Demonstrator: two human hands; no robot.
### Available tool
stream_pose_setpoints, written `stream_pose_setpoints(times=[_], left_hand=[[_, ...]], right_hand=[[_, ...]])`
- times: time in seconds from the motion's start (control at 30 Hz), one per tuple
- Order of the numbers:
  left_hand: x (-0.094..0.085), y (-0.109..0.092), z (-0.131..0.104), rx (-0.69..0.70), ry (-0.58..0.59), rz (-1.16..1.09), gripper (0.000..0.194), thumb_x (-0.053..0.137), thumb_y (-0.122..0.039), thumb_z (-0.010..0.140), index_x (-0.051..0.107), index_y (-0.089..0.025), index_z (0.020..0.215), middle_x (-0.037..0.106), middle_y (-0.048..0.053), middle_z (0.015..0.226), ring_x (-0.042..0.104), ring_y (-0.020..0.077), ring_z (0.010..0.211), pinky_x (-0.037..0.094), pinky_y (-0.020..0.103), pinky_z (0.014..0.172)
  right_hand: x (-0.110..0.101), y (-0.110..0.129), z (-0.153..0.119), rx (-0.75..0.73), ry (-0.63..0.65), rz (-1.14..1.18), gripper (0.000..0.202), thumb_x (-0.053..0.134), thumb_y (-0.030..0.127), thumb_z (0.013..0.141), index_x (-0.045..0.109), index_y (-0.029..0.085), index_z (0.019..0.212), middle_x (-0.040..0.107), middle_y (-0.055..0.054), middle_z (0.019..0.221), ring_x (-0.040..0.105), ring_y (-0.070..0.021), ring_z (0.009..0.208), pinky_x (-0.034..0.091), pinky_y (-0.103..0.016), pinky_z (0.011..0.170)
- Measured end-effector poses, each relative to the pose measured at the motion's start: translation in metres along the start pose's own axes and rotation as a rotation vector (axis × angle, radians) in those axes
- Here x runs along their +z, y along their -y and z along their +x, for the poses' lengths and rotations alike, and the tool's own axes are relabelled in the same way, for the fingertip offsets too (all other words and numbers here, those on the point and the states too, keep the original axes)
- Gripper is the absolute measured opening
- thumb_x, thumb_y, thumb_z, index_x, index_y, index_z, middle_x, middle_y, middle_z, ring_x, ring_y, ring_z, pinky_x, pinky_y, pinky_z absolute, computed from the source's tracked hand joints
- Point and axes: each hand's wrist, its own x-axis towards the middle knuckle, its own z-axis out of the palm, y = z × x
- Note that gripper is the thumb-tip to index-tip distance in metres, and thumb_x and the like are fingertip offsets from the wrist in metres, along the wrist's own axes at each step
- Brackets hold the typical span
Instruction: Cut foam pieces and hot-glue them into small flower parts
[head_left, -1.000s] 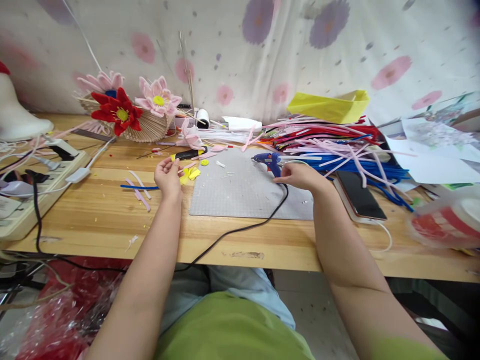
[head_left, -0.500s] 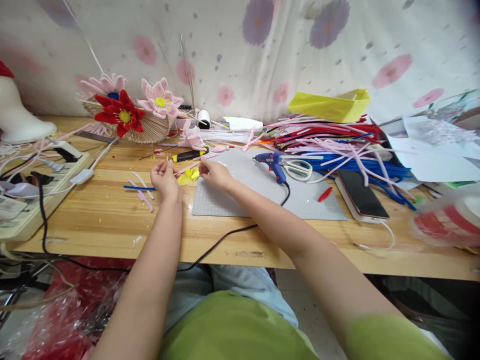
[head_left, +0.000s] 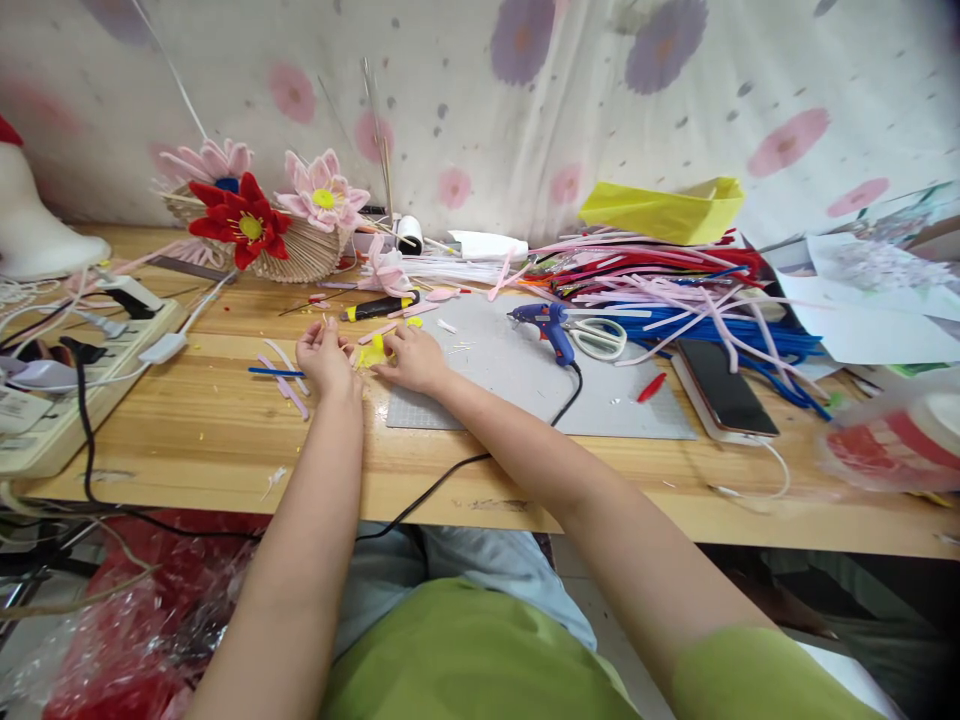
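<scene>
My left hand [head_left: 324, 357] is closed, fingers pinched together, just left of some yellow pieces [head_left: 370, 353]. A thin pale tip sticks up above its fingertips, but what it belongs to I cannot make out. Over the right side of the yellow pieces, my right hand [head_left: 414, 358] has its fingers bent down and drawn together; their tips touch the pile, and anything pinched there is too small to name. Pink and white fuzzy strips and a blue strip [head_left: 275, 372] lie left of my left hand. A yellow-and-black cutter [head_left: 380, 307] lies beyond both hands.
A blue glue gun [head_left: 545, 325] and white-handled scissors [head_left: 598, 339] lie on a grey cutting mat [head_left: 495, 412]. Bundles of coloured fuzzy stems [head_left: 660, 275] sit behind, near a phone [head_left: 727, 385]. A power strip [head_left: 75, 395] and fuzzy flowers [head_left: 247, 228] stand left. A black cord [head_left: 442, 480] crosses the table.
My right hand has moved slightly left and down onto the yellow pieces, uncovering small white bits on the mat. My left hand has shifted a little left and turned.
</scene>
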Motion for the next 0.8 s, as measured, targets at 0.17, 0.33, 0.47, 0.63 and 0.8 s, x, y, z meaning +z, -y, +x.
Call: stream_pose_setpoints(times=[0.17,0.33,0.47,0.63,0.8], left_hand=[[-0.001,0.003,0.001,0.033,0.008,0.030,0.022,0.061,-0.024,0.077,0.041,-0.020,0.086,0.046,-0.007,0.068,0.044,0.0006,0.048,0.038,0.012,0.045],[0.000,-0.001,-0.002,0.012,0.005,0.009,0.018,0.057,-0.015,0.078,0.041,-0.018,0.086,0.046,-0.007,0.069,0.042,0.0005,0.045,0.036,0.012,0.043],[0.003,-0.002,-0.009,0.041,0.017,0.023,0.019,0.057,-0.012,0.076,0.043,-0.018,0.087,0.047,-0.007,0.069,0.043,0.0008,0.045,0.037,0.013,0.042],[0.009,0.005,-0.019,0.074,0.191,0.099,0.026,0.065,-0.018,0.070,0.047,-0.018,0.088,0.053,-0.005,0.073,0.048,0.0028,0.048,0.042,0.017,0.048],[0.011,0.015,-0.031,0.041,0.452,0.217,0.031,0.069,-0.022,0.065,0.049,-0.018,0.087,0.058,-0.003,0.074,0.061,0.0089,0.059,0.046,0.018,0.049]], right_hand=[[0.010,0.014,0.004,0.043,-0.012,-0.076,0.036,0.054,0.043,0.081,0.063,0.012,0.098,0.059,-0.015,0.107,0.046,-0.0283,0.107,0.035,-0.038,0.088],[0.007,0.017,0.007,0.062,-0.024,-0.046,0.024,0.047,0.024,0.083,0.065,0.012,0.094,0.062,-0.015,0.102,0.050,-0.0264,0.102,0.037,-0.037,0.085],[-0.004,0.003,0.006,0.171,-0.016,0.142,0.020,0.047,0.022,0.081,0.067,0.016,0.085,0.065,-0.009,0.096,0.055,-0.0194,0.090,0.039,-0.029,0.076],[-0.016,-0.023,0.003,0.319,0.036,0.480,0.016,0.056,0.029,0.077,0.066,0.017,0.080,0.065,0.000,0.079,0.054,-0.0122,0.072,0.038,-0.024,0.067],[-0.036,-0.045,-0.017,0.402,-0.029,0.706,0.016,0.057,0.031,0.072,0.061,0.016,0.073,0.059,0.003,0.069,0.050,-0.0091,0.063,0.037,-0.022,0.063]])
